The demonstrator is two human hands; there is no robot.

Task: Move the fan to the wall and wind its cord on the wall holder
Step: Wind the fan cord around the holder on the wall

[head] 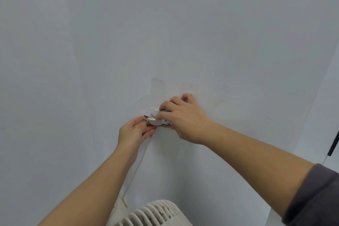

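A white fan (154, 213) stands against the pale wall at the bottom of the head view; only its ribbed top shows. Its white cord (136, 168) rises from the fan to a small white holder (166, 124) on the wall, where a few turns of cord show below my fingers. My left hand (134, 131) grips the white plug (151, 120), whose metal prongs point left. My right hand (183, 117) lies over the holder, its fingertips pressing on the plug and the wound cord. Most of the holder is hidden by my right hand.
The pale wall (165, 33) fills nearly the whole view, with patches of torn paint just above the holder. A dark rod-like object (334, 143) hangs at the right edge near a wall corner.
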